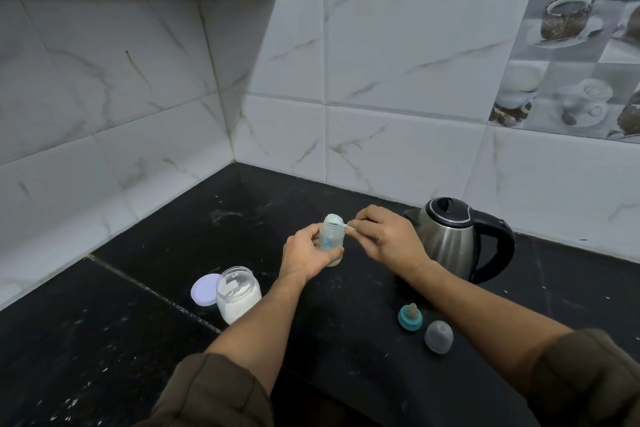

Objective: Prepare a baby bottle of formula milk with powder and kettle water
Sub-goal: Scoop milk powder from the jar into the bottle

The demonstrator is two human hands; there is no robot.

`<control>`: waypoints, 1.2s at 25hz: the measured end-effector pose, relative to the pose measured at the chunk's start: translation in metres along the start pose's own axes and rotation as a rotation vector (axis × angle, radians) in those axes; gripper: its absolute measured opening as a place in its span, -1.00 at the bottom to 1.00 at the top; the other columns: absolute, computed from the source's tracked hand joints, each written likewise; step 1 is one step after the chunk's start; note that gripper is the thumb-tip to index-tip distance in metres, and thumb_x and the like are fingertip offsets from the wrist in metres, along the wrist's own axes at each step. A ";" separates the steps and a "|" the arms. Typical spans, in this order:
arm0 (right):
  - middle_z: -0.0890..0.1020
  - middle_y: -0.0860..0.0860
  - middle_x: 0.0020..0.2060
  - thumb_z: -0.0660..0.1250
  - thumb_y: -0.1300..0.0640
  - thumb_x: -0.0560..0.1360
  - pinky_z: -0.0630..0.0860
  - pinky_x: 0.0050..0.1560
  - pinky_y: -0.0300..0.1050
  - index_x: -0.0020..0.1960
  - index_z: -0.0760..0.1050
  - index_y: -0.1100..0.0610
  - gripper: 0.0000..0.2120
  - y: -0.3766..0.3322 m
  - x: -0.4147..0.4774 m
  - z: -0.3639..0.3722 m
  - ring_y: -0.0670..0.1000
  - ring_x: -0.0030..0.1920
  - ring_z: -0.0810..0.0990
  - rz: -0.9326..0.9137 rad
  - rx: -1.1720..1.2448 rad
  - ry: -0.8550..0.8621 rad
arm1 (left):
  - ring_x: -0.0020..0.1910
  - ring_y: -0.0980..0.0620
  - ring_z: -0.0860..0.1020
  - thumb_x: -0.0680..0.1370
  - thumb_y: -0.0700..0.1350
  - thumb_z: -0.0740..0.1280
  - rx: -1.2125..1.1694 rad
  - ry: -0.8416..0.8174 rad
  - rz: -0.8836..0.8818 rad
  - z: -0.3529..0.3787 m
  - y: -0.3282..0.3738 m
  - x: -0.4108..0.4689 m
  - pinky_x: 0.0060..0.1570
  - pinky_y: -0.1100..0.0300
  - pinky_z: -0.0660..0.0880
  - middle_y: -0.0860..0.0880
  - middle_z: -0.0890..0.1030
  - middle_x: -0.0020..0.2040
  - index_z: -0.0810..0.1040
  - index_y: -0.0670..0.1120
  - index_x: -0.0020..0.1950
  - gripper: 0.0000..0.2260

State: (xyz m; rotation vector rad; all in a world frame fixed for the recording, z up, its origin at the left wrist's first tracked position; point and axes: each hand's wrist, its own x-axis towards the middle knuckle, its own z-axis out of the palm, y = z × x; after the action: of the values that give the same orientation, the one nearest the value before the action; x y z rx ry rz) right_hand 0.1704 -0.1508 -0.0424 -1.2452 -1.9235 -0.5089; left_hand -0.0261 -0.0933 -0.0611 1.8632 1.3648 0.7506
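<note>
The baby bottle (331, 242) stands upright at the middle of the black counter (145, 288), open-mouthed. The left hand (304, 253) is wrapped round its lower body. A scoop (335, 219) sits tipped over the mouth, its thin handle pinched by the right hand (384, 239). The bottle looks like small, clear, smooth plastic, so it is probably light, easy to topple and a little slippery. The mid-body grip seems the right hold, keeping the rim free. Near left stands the open powder jar (239, 293), with its lid (205, 289) flat beside it. Just right of the hands is the steel kettle (450, 239). Nearer lie the teat ring (410, 317) and dome cap (438, 336).
</note>
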 end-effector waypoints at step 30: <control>0.66 0.05 -0.41 0.51 0.06 0.55 0.54 -0.21 -0.03 -0.22 0.70 0.11 -0.80 -0.004 -0.001 0.017 0.00 -0.33 0.58 1.080 0.705 -0.084 | 0.56 0.03 0.37 0.11 0.13 0.70 0.127 -0.341 -0.213 0.020 -0.077 -0.021 0.52 -0.02 0.38 0.05 0.42 0.58 0.19 -0.02 0.69 0.23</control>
State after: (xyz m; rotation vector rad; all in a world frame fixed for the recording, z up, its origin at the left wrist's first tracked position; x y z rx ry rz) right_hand 0.1608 -0.1418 -0.0535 -1.5488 -1.0403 0.7181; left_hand -0.0591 -0.1021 -0.1365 1.8042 1.3817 0.2303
